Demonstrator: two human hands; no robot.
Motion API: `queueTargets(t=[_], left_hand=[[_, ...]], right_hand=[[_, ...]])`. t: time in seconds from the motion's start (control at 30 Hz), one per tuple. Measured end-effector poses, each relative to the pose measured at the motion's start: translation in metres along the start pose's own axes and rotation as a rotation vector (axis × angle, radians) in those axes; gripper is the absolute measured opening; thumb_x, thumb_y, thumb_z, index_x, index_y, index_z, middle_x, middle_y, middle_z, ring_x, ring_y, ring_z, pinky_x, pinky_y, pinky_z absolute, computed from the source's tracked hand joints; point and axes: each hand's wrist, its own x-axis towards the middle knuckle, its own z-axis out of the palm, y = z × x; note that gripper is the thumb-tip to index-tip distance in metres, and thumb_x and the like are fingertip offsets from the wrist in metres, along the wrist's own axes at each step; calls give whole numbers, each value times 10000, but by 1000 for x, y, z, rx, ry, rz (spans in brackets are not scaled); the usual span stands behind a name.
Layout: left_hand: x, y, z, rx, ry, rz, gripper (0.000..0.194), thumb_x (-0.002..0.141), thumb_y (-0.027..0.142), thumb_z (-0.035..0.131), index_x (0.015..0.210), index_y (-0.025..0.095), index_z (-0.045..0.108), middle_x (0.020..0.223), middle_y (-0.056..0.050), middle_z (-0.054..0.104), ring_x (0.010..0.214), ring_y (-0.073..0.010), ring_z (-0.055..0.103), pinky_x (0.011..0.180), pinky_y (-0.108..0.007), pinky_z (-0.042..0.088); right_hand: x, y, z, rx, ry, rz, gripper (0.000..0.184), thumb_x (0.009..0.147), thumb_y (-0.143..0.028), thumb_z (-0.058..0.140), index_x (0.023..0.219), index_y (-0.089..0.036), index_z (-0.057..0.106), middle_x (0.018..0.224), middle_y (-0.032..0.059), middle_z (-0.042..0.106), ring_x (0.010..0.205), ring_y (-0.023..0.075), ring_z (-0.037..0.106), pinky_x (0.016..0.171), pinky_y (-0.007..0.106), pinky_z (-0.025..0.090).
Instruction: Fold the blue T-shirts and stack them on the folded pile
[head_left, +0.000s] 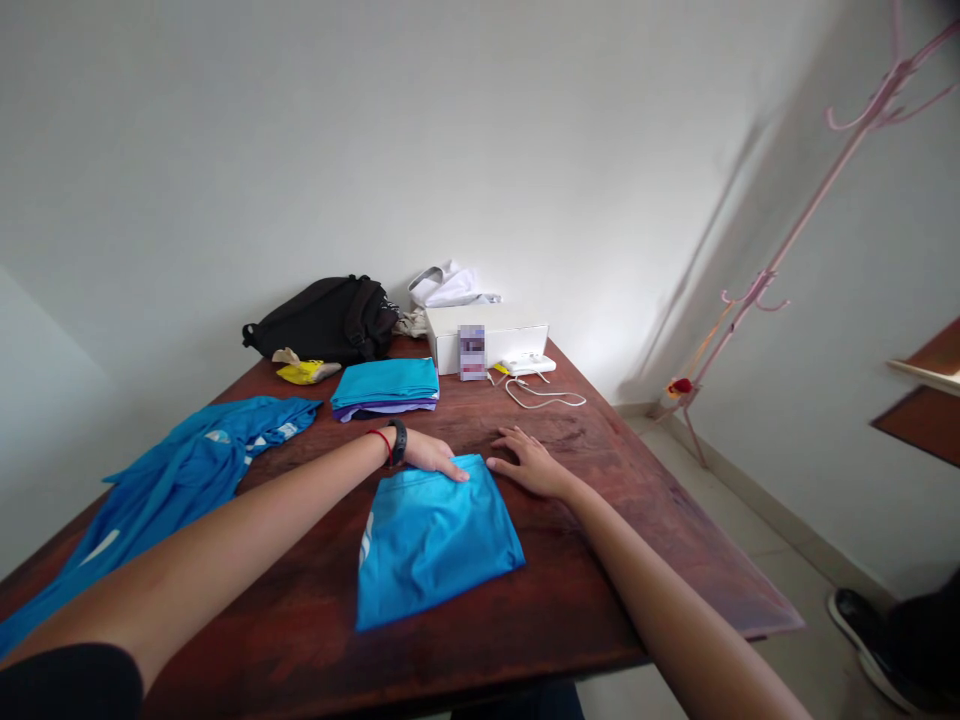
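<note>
My left grip point(426, 453): closed on the folded, smooth blue fabric garment's point(442, 545) far edge | my right grip point(534, 468): open, spread over the reddish-brown wooden desk point(607, 440)

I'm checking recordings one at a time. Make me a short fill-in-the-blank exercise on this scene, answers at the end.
1. The dark wristband is on the ____ wrist.
2. The right hand is palm ____ beside the folded blue garment.
3. Behind the folded stack, the bag is mainly ____ in colour.
4. Seen from the wearer's side, the pink coat rack stands to the ____ of the table.

Missing words: left; down; black; right.
</note>
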Motion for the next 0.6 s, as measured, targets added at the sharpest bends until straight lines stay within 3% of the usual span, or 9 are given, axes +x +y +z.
queueTargets(t=[0.13,0.3,0.47,0.6], left_hand=[[-4,-4,8,-185,-83,101,553,715,674,742,974,185,751,942,-61,758,806,-211,682,820,-346,542],[-18,0,22,-262,-15,221,568,798,651,695,1090,165,733,957,-44,754,865,-193,657,844,-311,511],[-30,5,36,-379,-69,267,561,791,631,717,1123,179,728,982,-30,751,864,-190,648,803,-292,499],[-34,9,39,-397,9,297,549,806,599,724,1157,177,711,1067,-35,744,942,-201,649,841,-284,484]], right_hand=[[1,0,0,21,13,-3,576,969,-631,413,1321,-229,627,1556,125,423,1493,347,257,1185,573,206],[5,7,2,38,46,-28,550,994,-591,377,1314,-223,631,1534,122,457,1477,327,305,1185,532,248],[8,15,4,51,55,-69,564,989,-594,381,1285,-198,653,1497,133,501,1456,314,354,1190,496,274],[8,11,2,97,86,-78,536,955,-605,459,1243,-208,678,1468,121,537,1430,318,395,1188,502,278]])
